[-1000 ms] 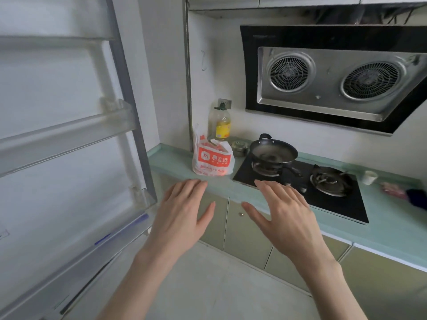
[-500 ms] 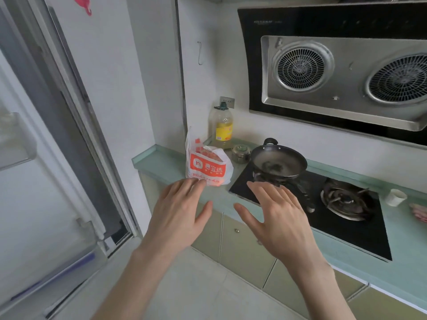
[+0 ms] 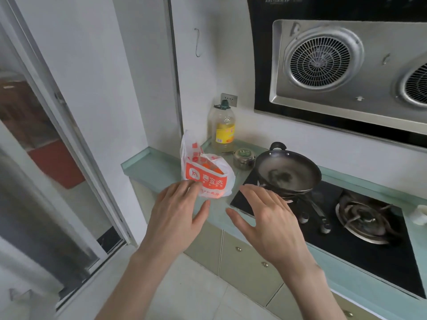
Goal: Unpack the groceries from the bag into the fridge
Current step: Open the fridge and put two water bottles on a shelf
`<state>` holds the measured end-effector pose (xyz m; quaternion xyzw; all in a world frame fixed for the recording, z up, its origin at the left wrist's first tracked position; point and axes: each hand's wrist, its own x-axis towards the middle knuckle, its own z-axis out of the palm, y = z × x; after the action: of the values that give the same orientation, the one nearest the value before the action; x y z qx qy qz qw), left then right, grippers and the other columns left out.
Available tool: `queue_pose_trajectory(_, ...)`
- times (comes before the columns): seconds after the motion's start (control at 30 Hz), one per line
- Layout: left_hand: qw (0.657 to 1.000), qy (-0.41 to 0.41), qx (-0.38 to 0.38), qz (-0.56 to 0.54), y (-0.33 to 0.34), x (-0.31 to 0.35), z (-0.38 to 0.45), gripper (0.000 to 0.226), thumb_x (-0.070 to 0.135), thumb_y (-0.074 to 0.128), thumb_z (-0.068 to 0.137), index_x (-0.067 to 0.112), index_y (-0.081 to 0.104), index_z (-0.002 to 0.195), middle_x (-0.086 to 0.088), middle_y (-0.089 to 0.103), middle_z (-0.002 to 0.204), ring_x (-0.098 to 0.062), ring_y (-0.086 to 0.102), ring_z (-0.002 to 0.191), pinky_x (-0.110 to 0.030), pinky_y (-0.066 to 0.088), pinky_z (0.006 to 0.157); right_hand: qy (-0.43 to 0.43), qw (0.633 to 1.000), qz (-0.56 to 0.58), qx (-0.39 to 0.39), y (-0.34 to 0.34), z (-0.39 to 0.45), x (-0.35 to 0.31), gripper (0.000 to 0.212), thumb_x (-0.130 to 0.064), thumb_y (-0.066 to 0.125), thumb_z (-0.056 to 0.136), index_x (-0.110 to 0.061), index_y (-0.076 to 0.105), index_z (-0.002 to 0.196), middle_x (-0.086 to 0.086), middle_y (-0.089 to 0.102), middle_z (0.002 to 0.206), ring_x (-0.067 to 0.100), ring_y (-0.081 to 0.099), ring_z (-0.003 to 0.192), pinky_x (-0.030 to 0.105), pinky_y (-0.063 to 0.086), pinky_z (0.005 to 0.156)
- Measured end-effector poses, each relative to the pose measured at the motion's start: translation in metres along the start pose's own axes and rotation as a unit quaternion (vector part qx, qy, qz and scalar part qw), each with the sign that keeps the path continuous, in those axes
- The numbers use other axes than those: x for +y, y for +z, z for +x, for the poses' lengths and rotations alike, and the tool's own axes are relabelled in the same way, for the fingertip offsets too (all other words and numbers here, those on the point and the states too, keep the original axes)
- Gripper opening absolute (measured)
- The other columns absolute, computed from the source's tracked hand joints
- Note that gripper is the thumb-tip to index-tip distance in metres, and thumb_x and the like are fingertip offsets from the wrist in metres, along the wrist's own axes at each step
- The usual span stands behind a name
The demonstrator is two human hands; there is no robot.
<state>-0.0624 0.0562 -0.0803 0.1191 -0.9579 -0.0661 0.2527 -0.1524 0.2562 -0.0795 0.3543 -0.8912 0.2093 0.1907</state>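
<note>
— Where is the bag?

— The thin white plastic bag, crinkled and printed with an orange panel, stands on the pale green countertop near its left end, its mouth gaping upward. Round orange-red shapes show through the film inside; what they are I cannot tell.

— And the hands?

— Both reach out palm down with fingers straight and slightly spread, gripping nothing. The left hand has its fingertips at the bag's lower front edge; whether they touch the plastic I cannot tell. The right hand hovers just right of the bag, in front of the stove's near corner.

— What sits around the bag?

— Behind it a tall clear plastic oil bottle with a yellow label and green cap stands against the wall. Just beside that is a squat glass jar with a dark lid. To the right, a round black wok, dull and scorched inside, rests on the left burner of a glossy black glass hob; the right burner is bare metal. Above hangs a steel range hood with circular wire grilles.

— And on the left?

— A blurred grey metal-framed door, with a red mat visible through the doorway
</note>
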Motion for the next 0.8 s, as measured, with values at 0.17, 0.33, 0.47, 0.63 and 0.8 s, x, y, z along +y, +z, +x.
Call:
queue_pose_trajectory(0.17, 0.999, -0.021, -0.032, -0.026, 0.034, -0.036, 0.048, 0.052, 0.055, 0.037, 0.097, 0.023, 0.058, 0.132, 0.008, 0.065, 0.128, -0.017, 0.062, 0.116, -0.035, 0.049, 0.098, 0.012, 0.999, 0.026, -0.043, 0.041, 0.055, 0.002, 0.053, -0.061, 0.055, 0.096, -0.025, 0.061, 0.134, -0.010, 0.065, 0.133, 0.017, 0.064, 0.118, 0.030, 0.047, 0.102)
queue_pose_trajectory(0.33, 0.997, -0.029, -0.055, -0.045, 0.067, -0.074, 0.091, 0.046, 0.054, 0.039, 0.098, 0.025, 0.057, 0.129, 0.010, 0.064, 0.127, -0.015, 0.060, 0.117, -0.032, 0.048, 0.098, 0.030, 0.995, 0.057, -0.081, 0.086, 0.109, -0.004, 0.051, -0.060, 0.052, 0.097, -0.028, 0.058, 0.136, -0.014, 0.063, 0.134, 0.014, 0.063, 0.117, 0.030, 0.049, 0.097)
queue_pose_trajectory(0.47, 0.995, -0.044, -0.055, -0.066, 0.091, -0.103, 0.123, 0.039, 0.050, 0.046, 0.098, 0.024, 0.058, 0.125, 0.008, 0.066, 0.124, -0.017, 0.062, 0.114, -0.033, 0.049, 0.095, 0.046, 0.991, 0.073, -0.101, 0.117, 0.145, -0.003, 0.049, -0.058, 0.053, 0.098, -0.029, 0.056, 0.137, -0.014, 0.063, 0.132, 0.013, 0.063, 0.111, 0.031, 0.051, 0.087)
queue_pose_trajectory(0.63, 0.992, -0.076, -0.042, -0.087, 0.115, -0.128, 0.156, 0.036, 0.045, 0.053, 0.099, 0.021, 0.058, 0.126, 0.004, 0.068, 0.123, -0.021, 0.064, 0.111, -0.040, 0.053, 0.093, 0.047, 0.986, 0.087, -0.136, 0.144, 0.177, 0.002, 0.049, -0.058, 0.052, 0.099, -0.033, 0.053, 0.142, -0.018, 0.061, 0.134, 0.010, 0.064, 0.105, 0.027, 0.050, 0.083)
queue_pose_trajectory(0.8, 0.992, -0.074, -0.055, -0.086, 0.141, -0.137, 0.179, 0.044, 0.044, 0.053, 0.097, 0.020, 0.057, 0.133, 0.001, 0.068, 0.125, -0.024, 0.064, 0.114, -0.042, 0.055, 0.094, 0.050, 0.981, 0.096, -0.159, 0.181, 0.210, 0.006, 0.047, -0.056, 0.053, 0.099, -0.034, 0.052, 0.141, -0.018, 0.060, 0.135, 0.014, 0.064, 0.114, 0.029, 0.053, 0.083)
